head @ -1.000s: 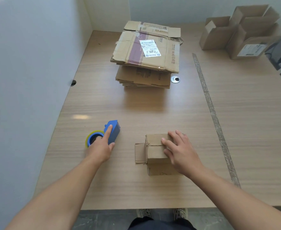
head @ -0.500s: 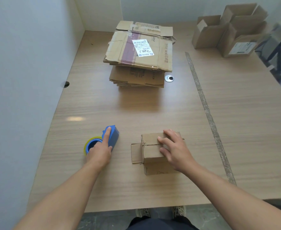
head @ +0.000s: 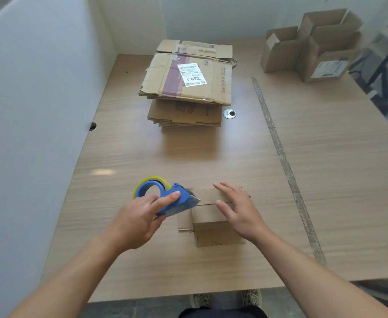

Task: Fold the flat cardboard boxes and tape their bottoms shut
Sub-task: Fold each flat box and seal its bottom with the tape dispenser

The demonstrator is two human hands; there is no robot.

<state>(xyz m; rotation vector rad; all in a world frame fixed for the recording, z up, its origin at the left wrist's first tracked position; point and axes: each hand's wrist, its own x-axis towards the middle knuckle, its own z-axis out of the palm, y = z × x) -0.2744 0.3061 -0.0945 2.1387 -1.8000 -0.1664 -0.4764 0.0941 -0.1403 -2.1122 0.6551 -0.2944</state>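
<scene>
A small folded cardboard box (head: pixel 209 216) stands on the wooden table (head: pixel 234 157) near the front edge, its closed flaps facing up with a seam across the top. My right hand (head: pixel 236 208) presses on those flaps with straight fingers. My left hand (head: pixel 140 216) grips a blue tape dispenser (head: pixel 167 198) with a yellow-edged roll, held above the table. The dispenser's blade end sits at the box's upper left edge. One loose flap sticks out flat at the box's left side.
A stack of flat cardboard boxes (head: pixel 188 88) lies at the table's far middle, next to a round metal grommet (head: pixel 229 113). Several folded open boxes (head: pixel 314 47) stand at the far right. A white partition (head: pixel 34 111) borders the left. A tape strip (head: pixel 280 152) runs along the table.
My left hand has lifted the tape dispenser off the table and carried it right to the box's edge. My right hand has stayed on the box flaps.
</scene>
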